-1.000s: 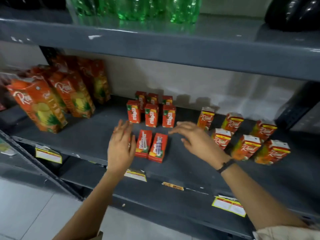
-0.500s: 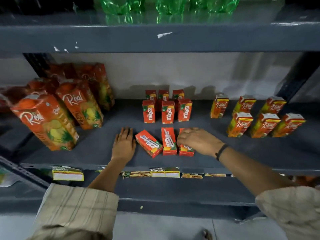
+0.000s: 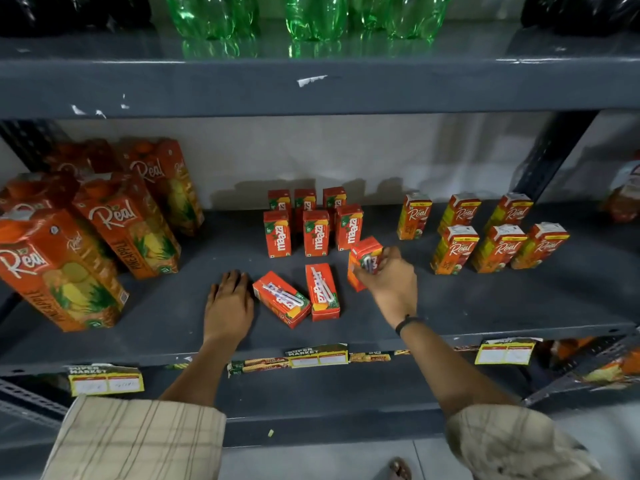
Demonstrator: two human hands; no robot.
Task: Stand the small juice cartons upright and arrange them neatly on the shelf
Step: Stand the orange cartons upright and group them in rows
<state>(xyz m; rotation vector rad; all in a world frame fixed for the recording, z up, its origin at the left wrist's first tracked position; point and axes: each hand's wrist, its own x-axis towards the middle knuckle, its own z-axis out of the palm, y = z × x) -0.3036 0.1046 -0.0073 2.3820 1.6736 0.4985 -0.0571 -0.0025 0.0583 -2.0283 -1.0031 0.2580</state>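
Several small red Maaza cartons stand upright in two rows at the middle of the grey shelf. In front of them two more lie flat, straws up: one slanted, one nearly straight. My right hand grips a third carton, tilted up off the shelf beside the front row's right end. My left hand rests flat on the shelf, fingers apart, just left of the slanted carton.
Large Real pineapple cartons lean at the left. Small Real cartons stand in two rows at the right. Green bottles sit on the shelf above. Price tags hang along the front edge.
My right hand has closed on the rightmost lying carton and raised it toward upright. The left hand stayed flat on the shelf. The camera moved closer.
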